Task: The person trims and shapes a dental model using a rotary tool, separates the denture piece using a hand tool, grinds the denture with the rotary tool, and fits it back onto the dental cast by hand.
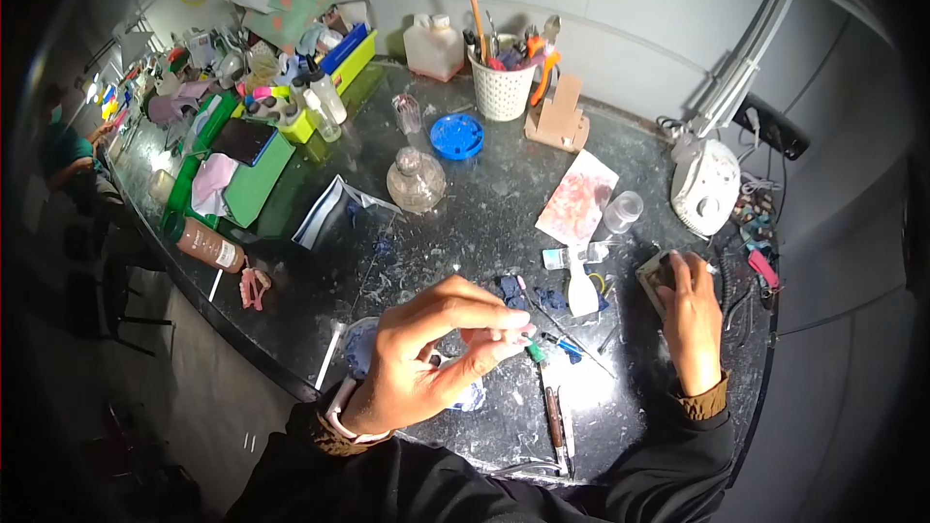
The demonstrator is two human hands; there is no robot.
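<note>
My left hand (426, 353) is raised over the front of the bench, thumb and fingertips pinched together on a small pale piece that I cannot make out. A green-tipped tool (535, 351) lies just beyond those fingertips. On the right, my right hand (694, 315) is bent over a small grey box (651, 283), thumb on its near side and fingers over its top. The fingers hide much of the box. Between the hands are dark blue lumps (550, 298), a blue slim tool (562, 343) and a white spatula-shaped piece (582, 292).
A brown-handled tool (554, 416) lies near the front edge. Farther back stand a round glass jar (417, 184), a blue round dish (456, 138), a white tool cup (503, 87) and a clear cup (623, 211). A white machine (705, 189) stands at right.
</note>
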